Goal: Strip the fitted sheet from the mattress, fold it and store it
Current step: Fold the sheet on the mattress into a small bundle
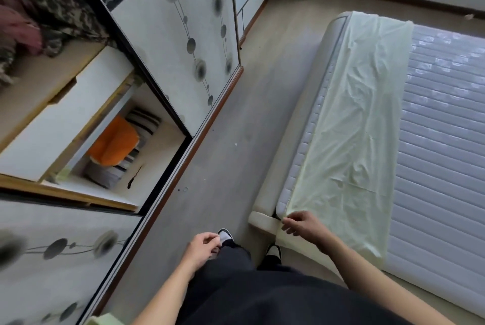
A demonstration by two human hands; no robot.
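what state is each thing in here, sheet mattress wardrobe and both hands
sheet: pale yellow, off most of the mattress, lying as a wrinkled strip along its near edge
mattress: mostly bare, quilted top showing
wardrobe door: slid open, shelves showing
folded bedding: stacked on the lower shelf
right hand: grip pinching the sheet's corner
left hand: loosely curled, holding nothing

Pale yellow fitted sheet (pixel 351 120) folded into a long strip on the mattress (pixel 446 141).

The wrinkled sheet runs from the upper right of the frame down to the lower centre, covering only the mattress's left edge. The white quilted mattress, ribbed in horizontal rows, lies bare across the right side of the frame.
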